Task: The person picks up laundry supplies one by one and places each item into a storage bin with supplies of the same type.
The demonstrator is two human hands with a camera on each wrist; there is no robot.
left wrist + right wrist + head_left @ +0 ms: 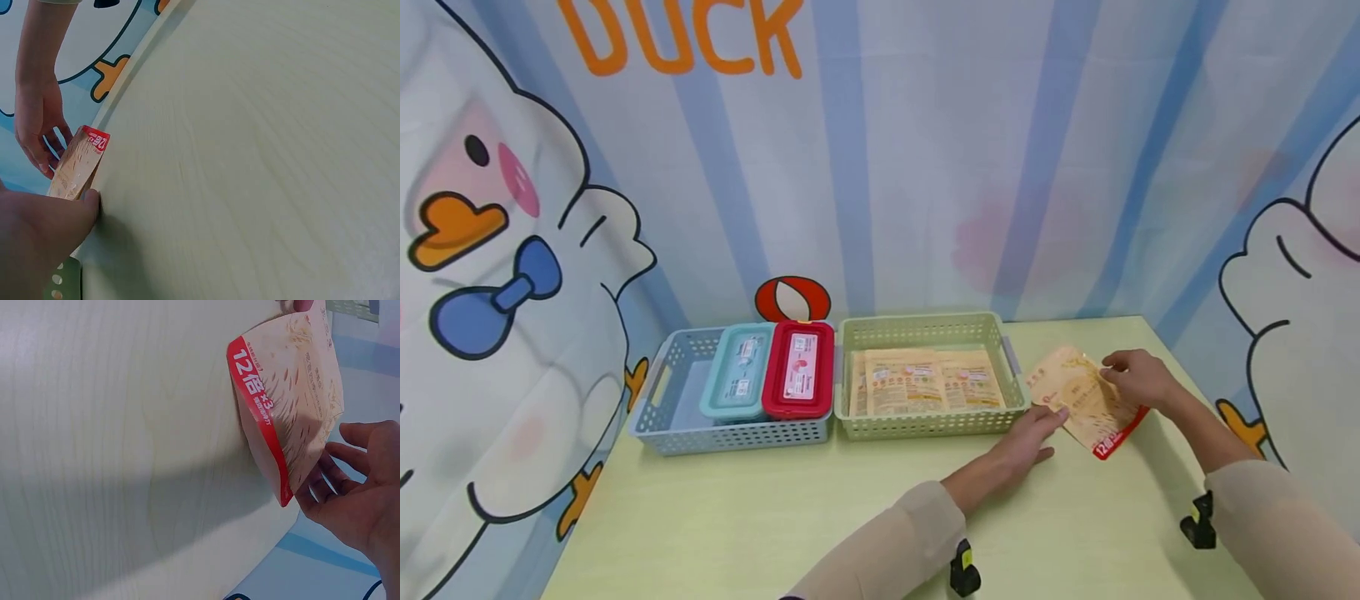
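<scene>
A cream pouch with a red strip along one end (1078, 396) is held tilted over the right part of the table. My left hand (1021, 442) grips its near left side, the thumb lying over the pouch edge. In the left wrist view that thumb (90, 203) shows beside the pouch (78, 162). My right hand (1138, 377) is at the pouch's right edge. Its fingers reach behind that edge in the right wrist view, with the thumb (356, 432) apart from them. Large white "12" lettering marks the red strip on the pouch (294, 394).
A green basket (917, 427) left of the pouch holds several similar pouches (906, 383). Beside it, a blue basket (730, 437) carries a teal-lidded box (737, 371) and a red-lidded box (799, 371). A duck-printed curtain (917, 167) hangs behind the pale table (775, 517).
</scene>
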